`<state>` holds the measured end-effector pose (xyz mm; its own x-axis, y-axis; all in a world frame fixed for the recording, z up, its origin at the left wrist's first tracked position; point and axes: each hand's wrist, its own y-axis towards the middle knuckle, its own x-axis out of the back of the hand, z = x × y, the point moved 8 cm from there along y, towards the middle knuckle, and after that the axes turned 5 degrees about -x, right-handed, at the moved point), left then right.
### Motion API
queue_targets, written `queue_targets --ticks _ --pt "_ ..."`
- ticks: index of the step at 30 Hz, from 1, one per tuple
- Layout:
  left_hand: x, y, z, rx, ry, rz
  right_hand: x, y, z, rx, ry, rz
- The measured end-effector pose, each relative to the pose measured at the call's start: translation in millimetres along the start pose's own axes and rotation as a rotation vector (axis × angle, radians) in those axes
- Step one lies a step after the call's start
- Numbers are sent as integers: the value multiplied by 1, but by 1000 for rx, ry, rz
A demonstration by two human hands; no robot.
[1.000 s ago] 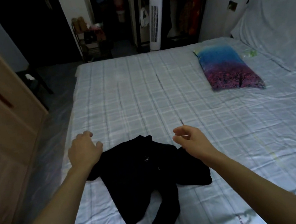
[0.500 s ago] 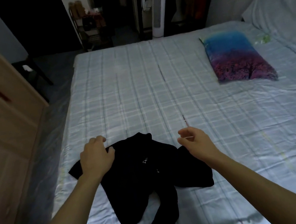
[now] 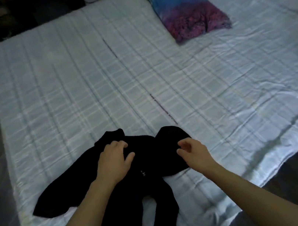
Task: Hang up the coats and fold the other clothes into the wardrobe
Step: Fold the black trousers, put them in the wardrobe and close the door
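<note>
One black garment (image 3: pixel 149 172), apparently a long-sleeved top or light jacket, lies crumpled on the bed (image 3: pixel 64 98) near its front edge, at about 6 o'clock in the view. Its collar end points toward 12 o'clock and its hem and one sleeve trail toward 6 o'clock, so the long axis runs roughly away from the person. Another sleeve spreads toward 8 o'clock.

Left hand (image 3: pixel 114 162): palm down on the garment's upper part, just below the collar. The fingers (image 3: pixel 119 144) are bent and appear to gather a fold of cloth; in my judgement the grip is closing on the fabric, though the dim light leaves the pinch unclear.

Right hand (image 3: pixel 193 149): over the garment's 3 o'clock lobe, fingers curled inward, thumb toward the forefinger. Whether cloth is caught in that grip cannot be told; black fabric and blur hide it.

Both forearms reach in from 6 o'clock, converging on the shoulder region. Both hands stand about equally near; the left is plainly in contact.

Judgement: the coming move is to lift or spread the garment by its shoulders, which lie directly under the two hands.

Elsewhere, a blue and purple pillow (image 3: pixel 189 12) lies at 1 o'clock, well apart.
</note>
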<state>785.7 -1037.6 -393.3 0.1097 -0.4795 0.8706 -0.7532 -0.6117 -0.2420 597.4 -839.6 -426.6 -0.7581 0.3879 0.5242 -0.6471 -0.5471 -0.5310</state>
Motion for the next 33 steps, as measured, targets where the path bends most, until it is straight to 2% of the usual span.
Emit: queue_targets --ticks 6,10,14,16,19,25,30,33 --pt "-56 57 -26 -186 1 149 -19 18 -47 -113 -16 -41" --pt "-111 92 -39 -409 240 315 -54 32 -84 -185 -20 -11" --pt "-145 100 -33 -400 265 504 -93 28 -105 -263 -3 37" --pt "-151 89 -30 -409 315 530 -108 25 -108 -290 33 65" --pt "-142 70 -25 -416 327 486 -123 23 -103 -307 131 99" --pt "-86 46 -36 -432 97 279 -146 22 -70 -246 274 121" --pt "-35 32 -21 -290 -128 119 -133 18 -28 -100 316 -126" --pt "2 29 -17 -232 -203 -41 -119 10 1 32 363 -202"
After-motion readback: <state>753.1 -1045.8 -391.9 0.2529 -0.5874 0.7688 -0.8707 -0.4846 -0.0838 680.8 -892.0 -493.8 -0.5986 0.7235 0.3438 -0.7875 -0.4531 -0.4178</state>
